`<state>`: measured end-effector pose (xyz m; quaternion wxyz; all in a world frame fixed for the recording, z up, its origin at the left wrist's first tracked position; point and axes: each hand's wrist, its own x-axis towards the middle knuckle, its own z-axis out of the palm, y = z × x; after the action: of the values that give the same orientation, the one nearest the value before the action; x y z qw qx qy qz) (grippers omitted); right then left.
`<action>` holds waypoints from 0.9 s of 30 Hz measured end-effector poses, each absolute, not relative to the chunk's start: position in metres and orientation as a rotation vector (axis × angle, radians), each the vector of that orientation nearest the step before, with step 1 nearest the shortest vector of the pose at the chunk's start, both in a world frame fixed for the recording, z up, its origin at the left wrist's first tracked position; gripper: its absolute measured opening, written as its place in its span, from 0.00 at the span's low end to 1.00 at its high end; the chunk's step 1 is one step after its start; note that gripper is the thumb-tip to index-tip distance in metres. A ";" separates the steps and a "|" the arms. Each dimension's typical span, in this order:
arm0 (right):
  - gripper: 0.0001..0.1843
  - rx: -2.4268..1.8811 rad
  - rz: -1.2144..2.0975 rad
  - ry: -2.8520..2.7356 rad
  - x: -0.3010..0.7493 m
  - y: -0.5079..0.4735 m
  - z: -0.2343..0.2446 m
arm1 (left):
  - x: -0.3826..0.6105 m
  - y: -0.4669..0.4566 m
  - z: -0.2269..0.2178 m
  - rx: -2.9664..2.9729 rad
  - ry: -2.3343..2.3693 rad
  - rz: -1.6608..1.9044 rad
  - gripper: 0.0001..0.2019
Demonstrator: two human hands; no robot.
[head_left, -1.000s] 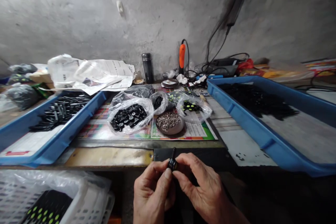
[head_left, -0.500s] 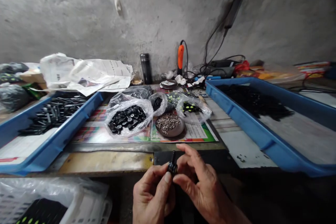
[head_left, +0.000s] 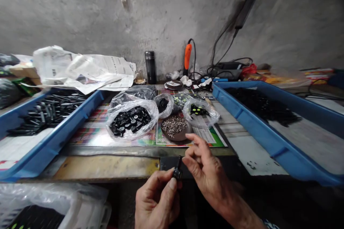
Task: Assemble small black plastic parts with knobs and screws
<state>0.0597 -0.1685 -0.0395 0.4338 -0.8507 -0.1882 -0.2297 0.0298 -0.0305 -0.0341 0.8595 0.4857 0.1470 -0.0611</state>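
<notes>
My left hand pinches a small black plastic part with a thin upright stem between thumb and forefinger, just below the bench edge. My right hand hovers beside it, fingers curled and holding nothing, its fingertips short of the round dish of small metal screws. Behind that dish lie a clear bag of black round parts and a smaller bag of black pieces with green dots.
Blue trays of black parts stand left and right on the bench. A white crate in plastic film sits at lower left. Against the back wall are an orange-handled electric screwdriver, a black flask, papers and cables.
My right hand has moved away from the black part, up and to the right, and its fingers have come off it. My left hand still holds the part.
</notes>
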 end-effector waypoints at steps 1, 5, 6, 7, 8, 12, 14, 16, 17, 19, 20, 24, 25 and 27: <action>0.26 -2.110 -0.578 -0.469 0.060 -0.168 -0.040 | 0.030 -0.030 -0.034 1.016 0.313 -0.124 0.22; 0.29 -2.134 -0.519 -0.546 0.060 -0.166 -0.044 | 0.031 -0.029 -0.034 1.011 0.325 -0.143 0.23; 0.28 -2.128 -0.521 -0.527 0.060 -0.166 -0.044 | 0.031 -0.029 -0.035 1.017 0.320 -0.146 0.23; 0.28 -2.113 -0.535 -0.500 0.060 -0.166 -0.044 | 0.031 -0.029 -0.035 1.028 0.312 -0.146 0.22; 0.27 -2.096 -0.536 -0.483 0.060 -0.166 -0.044 | 0.031 -0.029 -0.035 1.038 0.303 -0.143 0.22; 0.28 -2.113 -0.487 -0.549 0.058 -0.167 -0.041 | 0.031 -0.030 -0.035 1.036 0.310 -0.145 0.23; 0.28 -2.123 -0.512 -0.545 0.059 -0.168 -0.041 | 0.031 -0.031 -0.034 1.038 0.310 -0.136 0.23; 0.27 -2.090 -0.563 -0.494 0.060 -0.170 -0.041 | 0.032 -0.032 -0.034 1.045 0.304 -0.117 0.22; 0.27 -2.073 -0.581 -0.474 0.061 -0.171 -0.042 | 0.032 -0.032 -0.033 1.048 0.306 -0.109 0.22; 0.26 -2.067 -0.593 -0.465 0.060 -0.171 -0.043 | 0.032 -0.032 -0.034 1.046 0.322 -0.105 0.22; 0.25 -2.069 -0.593 -0.466 0.058 -0.170 -0.045 | 0.031 -0.032 -0.034 1.048 0.329 -0.106 0.22; 0.20 -2.092 -0.636 -0.474 0.051 -0.164 -0.048 | 0.030 -0.031 -0.036 1.052 0.317 -0.126 0.21; 0.19 -2.100 -0.656 -0.499 0.050 -0.162 -0.049 | 0.029 -0.030 -0.037 1.055 0.311 -0.130 0.21; 0.19 -2.114 -0.720 -0.557 0.049 -0.161 -0.049 | 0.028 -0.031 -0.037 1.065 0.307 -0.130 0.21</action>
<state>0.0485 -0.1606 -0.0489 0.4076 -0.8387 -0.2211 -0.2857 0.0283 -0.0306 -0.0370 0.8483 0.5054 0.1454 -0.0615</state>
